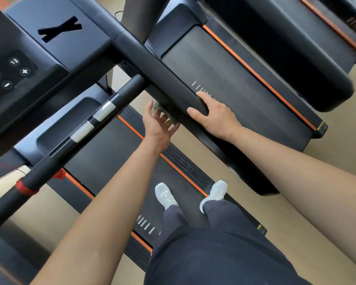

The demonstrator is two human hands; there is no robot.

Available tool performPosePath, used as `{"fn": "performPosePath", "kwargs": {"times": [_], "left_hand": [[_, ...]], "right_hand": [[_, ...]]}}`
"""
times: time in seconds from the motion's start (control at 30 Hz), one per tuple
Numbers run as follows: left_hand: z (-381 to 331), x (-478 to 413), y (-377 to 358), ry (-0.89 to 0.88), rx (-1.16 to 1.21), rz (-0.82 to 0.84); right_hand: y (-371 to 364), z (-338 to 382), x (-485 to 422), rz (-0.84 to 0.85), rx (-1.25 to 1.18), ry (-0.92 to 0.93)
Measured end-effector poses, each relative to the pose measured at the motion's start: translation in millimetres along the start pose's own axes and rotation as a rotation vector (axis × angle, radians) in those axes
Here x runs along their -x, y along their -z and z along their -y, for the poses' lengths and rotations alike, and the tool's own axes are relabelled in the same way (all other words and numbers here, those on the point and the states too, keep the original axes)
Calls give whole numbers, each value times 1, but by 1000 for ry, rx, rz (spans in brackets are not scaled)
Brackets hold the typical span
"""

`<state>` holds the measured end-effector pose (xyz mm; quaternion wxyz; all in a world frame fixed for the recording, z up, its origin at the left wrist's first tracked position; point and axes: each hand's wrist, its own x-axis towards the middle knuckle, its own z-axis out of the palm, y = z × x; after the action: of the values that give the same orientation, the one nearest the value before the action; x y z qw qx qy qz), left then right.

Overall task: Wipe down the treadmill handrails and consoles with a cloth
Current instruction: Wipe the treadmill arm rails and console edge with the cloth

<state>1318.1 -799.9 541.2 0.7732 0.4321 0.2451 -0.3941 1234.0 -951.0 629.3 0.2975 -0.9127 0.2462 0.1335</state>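
My left grip (159, 124) presses the grey cloth (158, 109) up against the underside of the black handrail (162, 73), fingers spread. My right grip (214, 117) curls round the handrail's near end, just right of the cloth. The console (14, 73) sits far left.

- Your handrail (169, 85) looks like smooth, matt black plastic.
- Your cloth (157, 106) is soft, dull grey-green fabric.
- Your console (29, 58) is matt plastic.
- You see glossy silver metal plates (104, 111) on the dark crossbar (130, 87).
- The belt (224, 64) beside you looks matt and finely textured.
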Motion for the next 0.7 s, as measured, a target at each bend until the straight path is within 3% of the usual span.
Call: {"fn": "performPosePath", "kwargs": {"times": [0.27, 0.7], "left_hand": [[56, 27, -6, 135, -86, 79], [157, 80, -23, 265, -160, 112]], "right_hand": [[0, -5, -2, 12, -18, 22], [19, -51, 26, 116, -171, 203]]}}
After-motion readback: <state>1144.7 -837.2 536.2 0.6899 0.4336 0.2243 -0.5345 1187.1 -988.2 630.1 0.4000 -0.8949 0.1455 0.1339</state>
